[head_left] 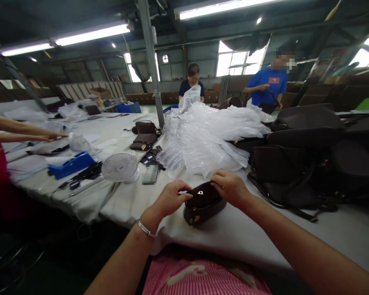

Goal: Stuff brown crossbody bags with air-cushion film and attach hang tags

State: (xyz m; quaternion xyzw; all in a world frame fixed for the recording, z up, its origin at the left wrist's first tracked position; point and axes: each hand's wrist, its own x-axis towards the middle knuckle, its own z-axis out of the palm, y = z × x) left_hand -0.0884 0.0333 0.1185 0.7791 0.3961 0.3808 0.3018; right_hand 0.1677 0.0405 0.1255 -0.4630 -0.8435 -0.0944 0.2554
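A small dark brown handbag stands on the pale table cover right in front of me, with gold-coloured metal fittings near its lower left end. My left hand is at the left end of its top edge, thumb and fingers closed there. At the far right end of the same edge, my right hand pinches the bag's top with bent fingers. Some of the right fingertips are hidden behind the rim. Just beyond the bag lies a large heap of clear plastic bags.
Dark bags are piled on the right, straps trailing. Left of me stand a white fan, a blue tape dispenser and another brown bag. A metal post rises behind. Co-workers are across the table and at the left.
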